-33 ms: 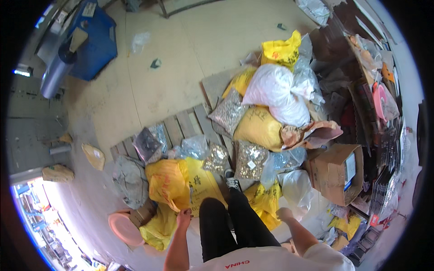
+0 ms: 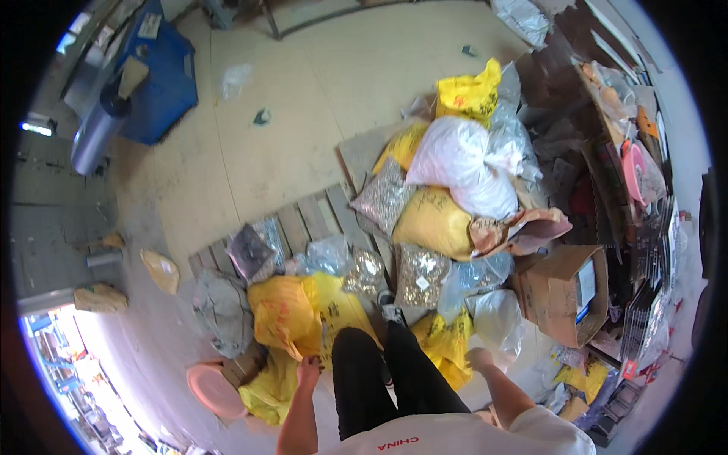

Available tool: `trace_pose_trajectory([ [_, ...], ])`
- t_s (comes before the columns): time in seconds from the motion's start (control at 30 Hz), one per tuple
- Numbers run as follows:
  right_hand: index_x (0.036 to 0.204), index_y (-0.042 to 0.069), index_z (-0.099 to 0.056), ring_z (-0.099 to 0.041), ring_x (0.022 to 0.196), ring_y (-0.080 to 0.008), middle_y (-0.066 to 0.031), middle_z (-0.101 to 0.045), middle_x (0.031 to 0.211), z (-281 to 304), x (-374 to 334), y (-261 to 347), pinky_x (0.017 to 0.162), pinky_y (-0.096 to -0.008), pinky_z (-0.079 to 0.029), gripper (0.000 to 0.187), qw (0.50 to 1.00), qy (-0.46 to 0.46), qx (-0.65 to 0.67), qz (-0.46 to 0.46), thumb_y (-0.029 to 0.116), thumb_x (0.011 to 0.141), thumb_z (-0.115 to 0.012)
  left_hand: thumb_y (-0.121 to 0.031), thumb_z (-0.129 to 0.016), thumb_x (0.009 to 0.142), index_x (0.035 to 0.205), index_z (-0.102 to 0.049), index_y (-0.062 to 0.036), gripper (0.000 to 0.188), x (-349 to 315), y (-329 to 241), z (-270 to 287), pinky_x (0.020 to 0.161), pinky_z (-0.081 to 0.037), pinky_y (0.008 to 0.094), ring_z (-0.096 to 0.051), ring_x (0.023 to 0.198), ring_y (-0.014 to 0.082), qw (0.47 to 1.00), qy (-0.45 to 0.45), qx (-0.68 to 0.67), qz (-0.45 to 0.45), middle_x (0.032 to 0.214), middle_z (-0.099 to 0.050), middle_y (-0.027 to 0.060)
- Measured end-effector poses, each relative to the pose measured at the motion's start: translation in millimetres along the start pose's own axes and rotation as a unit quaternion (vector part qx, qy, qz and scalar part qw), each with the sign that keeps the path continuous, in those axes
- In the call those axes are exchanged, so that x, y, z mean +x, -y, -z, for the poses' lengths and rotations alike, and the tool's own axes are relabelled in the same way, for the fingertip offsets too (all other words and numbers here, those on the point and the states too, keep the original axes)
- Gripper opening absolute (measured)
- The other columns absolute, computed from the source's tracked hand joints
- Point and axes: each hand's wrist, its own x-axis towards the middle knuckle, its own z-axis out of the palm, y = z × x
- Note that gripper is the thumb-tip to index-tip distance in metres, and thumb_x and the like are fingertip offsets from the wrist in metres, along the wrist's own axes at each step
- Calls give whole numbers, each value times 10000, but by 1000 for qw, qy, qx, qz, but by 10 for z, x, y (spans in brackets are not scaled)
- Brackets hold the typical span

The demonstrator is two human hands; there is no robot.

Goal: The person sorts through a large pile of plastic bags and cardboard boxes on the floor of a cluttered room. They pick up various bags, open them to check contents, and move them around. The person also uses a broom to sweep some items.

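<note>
Smooth beige flooring (image 2: 288, 144) lies beyond 2 hands (image 2: 309, 371) (image 2: 479, 359), apart, grip unclear, beside crinkled yellow bags (image 2: 284, 315) (image 2: 444, 345).

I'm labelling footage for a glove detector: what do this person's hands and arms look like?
The left hand and right hand look ungloved, both forearms uncovered. A short white sleeve shows on the right; the left sleeve isn't clearly visible.

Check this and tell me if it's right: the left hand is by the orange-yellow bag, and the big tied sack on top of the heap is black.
One thing is wrong: the big tied sack on top of the heap is white, not black, as the head view shows. The left hand is indeed by the orange-yellow bag.
</note>
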Motion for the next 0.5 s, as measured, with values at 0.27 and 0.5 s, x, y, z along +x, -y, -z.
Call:
trace_pose_trajectory([
  [0.27,1080,4,-695,-743,735,-224,-107,-749,923,435,-481,1508,587,-331,-578,244,990,-26,138,27,177,950,-583,-208,-565,998,1148,-641,-16,255,211,-1171,938,629,-571,354,-727,767,209,999,44,14,-11,958,-708,103],
  [0.5,1129,-5,-674,-721,736,-243,-126,-732,953,431,-498,3002,589,-348,-569,271,962,-126,241,-7,188,948,-619,-181,-533,983,1013,-650,-13,206,1255,-3059,1413,552,-544,355,-700,681,224,971,120,206,-22,827,-685,101],
])
